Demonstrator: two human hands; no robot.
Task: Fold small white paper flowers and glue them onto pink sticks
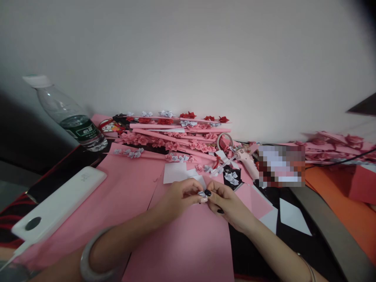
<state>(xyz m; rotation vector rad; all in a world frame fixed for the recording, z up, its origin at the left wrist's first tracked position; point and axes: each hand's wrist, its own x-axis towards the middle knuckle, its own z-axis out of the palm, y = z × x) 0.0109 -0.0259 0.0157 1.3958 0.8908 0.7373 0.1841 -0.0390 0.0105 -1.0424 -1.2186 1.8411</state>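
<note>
Between my two hands is a small folded piece of white paper (202,194), pinched from both sides. My left hand (182,196) holds its left side with thumb and forefinger; my right hand (223,199) grips the right side, its thumb pressed on the edge. Fingers cover much of the paper, so its full shape is hidden. Below the hands lies a large pink paper sheet (182,243). White paper squares (174,173) sit just beyond my left hand. Folded white paper flowers (231,178) rest on a black patch past my right hand.
Pink, red and white paper flowers (141,139) are heaped along the wall. A glue gun (246,160) and tape roll (225,141) lie at centre right. A water bottle (79,121) and white power bank (61,203) occupy the left; orange paper (329,188) lies right.
</note>
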